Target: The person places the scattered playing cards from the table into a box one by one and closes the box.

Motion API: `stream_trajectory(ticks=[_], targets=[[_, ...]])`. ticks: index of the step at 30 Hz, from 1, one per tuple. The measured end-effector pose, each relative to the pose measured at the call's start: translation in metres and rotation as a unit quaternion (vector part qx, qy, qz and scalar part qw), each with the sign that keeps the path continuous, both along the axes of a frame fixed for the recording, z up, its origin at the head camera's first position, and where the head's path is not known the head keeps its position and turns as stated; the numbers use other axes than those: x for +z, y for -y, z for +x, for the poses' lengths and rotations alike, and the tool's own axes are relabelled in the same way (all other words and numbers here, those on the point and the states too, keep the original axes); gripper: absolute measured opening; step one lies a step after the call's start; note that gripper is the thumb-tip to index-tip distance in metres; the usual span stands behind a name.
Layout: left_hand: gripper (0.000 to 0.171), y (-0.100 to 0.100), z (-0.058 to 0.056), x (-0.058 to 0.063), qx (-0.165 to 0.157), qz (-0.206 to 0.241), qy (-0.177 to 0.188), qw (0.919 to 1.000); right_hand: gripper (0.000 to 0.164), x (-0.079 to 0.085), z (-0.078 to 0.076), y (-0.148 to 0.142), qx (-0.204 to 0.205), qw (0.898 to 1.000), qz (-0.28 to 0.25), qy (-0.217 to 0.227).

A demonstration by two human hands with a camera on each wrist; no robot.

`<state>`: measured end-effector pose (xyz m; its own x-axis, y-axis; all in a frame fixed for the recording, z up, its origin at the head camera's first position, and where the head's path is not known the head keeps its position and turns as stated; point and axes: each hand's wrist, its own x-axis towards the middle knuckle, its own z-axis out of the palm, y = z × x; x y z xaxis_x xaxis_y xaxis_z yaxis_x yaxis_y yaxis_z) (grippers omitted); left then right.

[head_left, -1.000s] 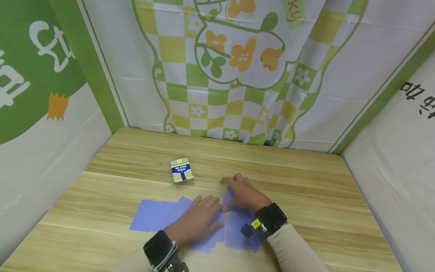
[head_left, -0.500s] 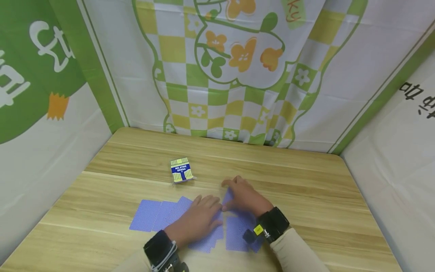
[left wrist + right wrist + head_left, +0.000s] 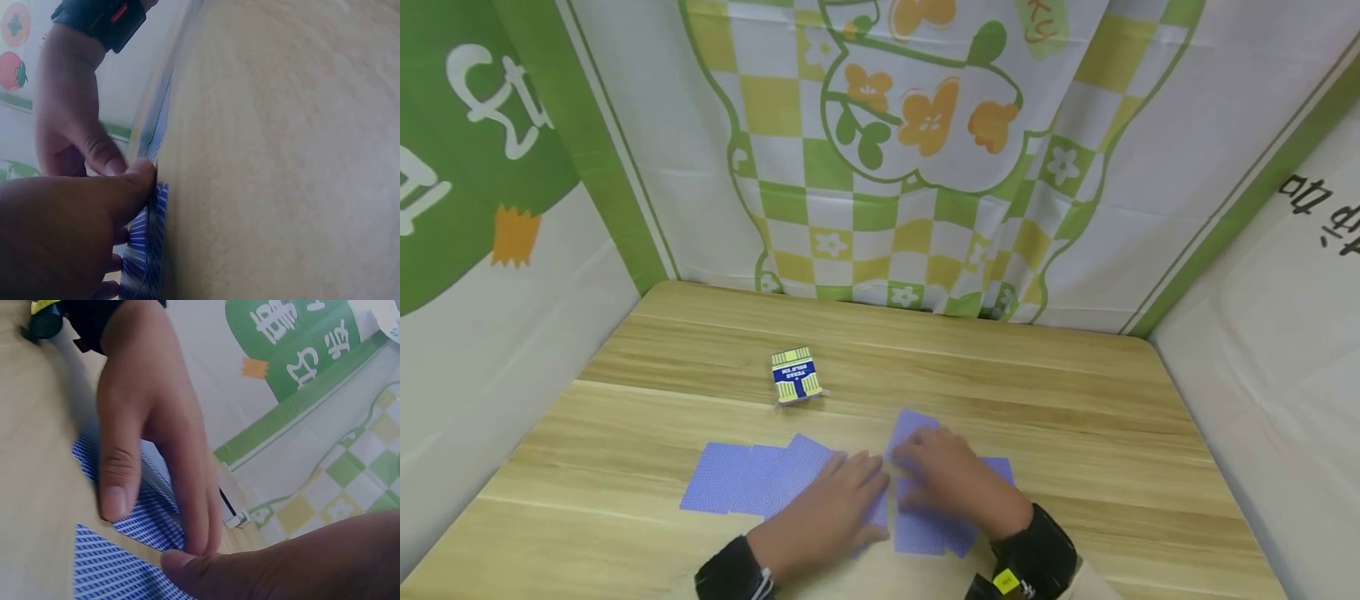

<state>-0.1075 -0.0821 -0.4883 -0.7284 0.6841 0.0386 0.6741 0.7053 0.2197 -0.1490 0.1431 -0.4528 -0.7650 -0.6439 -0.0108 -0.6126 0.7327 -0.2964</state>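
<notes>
Blue-backed playing cards lie face down in two spreads on the wooden table. My left hand (image 3: 831,512) rests flat, fingers extended, over the left spread (image 3: 722,475) and hides part of it. Over the right spread (image 3: 921,533) my right hand (image 3: 955,479) has its fingers bent downward, blurred at the tips. One card (image 3: 912,427) pokes out beyond those fingers, and another corner (image 3: 1000,468) shows beside the wrist. In the right wrist view the left thumb (image 3: 115,500) comes down by the cards' edge, close to the right thumb (image 3: 194,569). A narrow gap separates the two spreads.
A yellow and blue card box (image 3: 797,377) lies farther back on the table (image 3: 1060,400), left of centre. Patterned fabric (image 3: 887,200) hangs behind the table's far edge, with more cloth walls at both sides.
My right hand has drawn back toward me, with its fingers bent lower, uncovering the far card and a corner at the right. The left hand stays over its spread. The head view has shifted slightly.
</notes>
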Motion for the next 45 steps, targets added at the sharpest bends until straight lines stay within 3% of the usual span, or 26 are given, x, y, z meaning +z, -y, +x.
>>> stream_trajectory(ticks=[6,11,17,23,29,31,40,45], targets=[[0.065,0.001,-0.001,0.008,0.000,0.030,0.011,0.9995,0.053,-0.003,0.013,-0.001,0.023,1.000,0.005,-0.001],[0.063,-0.002,-0.016,0.009,0.014,0.064,0.051,0.9965,0.054,-0.006,0.016,0.002,0.008,1.000,0.006,0.014],[0.065,-0.007,-0.033,0.011,0.025,0.056,0.115,0.9915,0.051,-0.004,0.016,0.005,-0.014,0.999,0.021,0.032],[0.068,-0.008,-0.036,0.014,0.032,0.056,0.140,0.9880,0.052,-0.004,0.016,0.006,-0.018,0.999,0.022,0.034],[0.069,-0.007,-0.034,0.014,0.020,0.053,0.136,0.9891,0.093,-0.001,0.026,-0.005,-0.027,0.998,0.062,0.011],[0.068,-0.008,-0.034,0.013,0.018,0.049,0.131,0.9900,0.101,0.000,0.032,-0.008,-0.032,0.997,0.071,0.008],[0.052,-0.012,-0.031,0.015,-0.006,0.046,0.111,0.9927,0.074,-0.008,0.033,-0.012,-0.024,0.999,0.024,-0.011],[0.047,-0.020,-0.024,0.009,0.000,0.059,0.063,0.9963,0.063,-0.009,0.030,-0.014,-0.004,1.000,-0.027,-0.003]])
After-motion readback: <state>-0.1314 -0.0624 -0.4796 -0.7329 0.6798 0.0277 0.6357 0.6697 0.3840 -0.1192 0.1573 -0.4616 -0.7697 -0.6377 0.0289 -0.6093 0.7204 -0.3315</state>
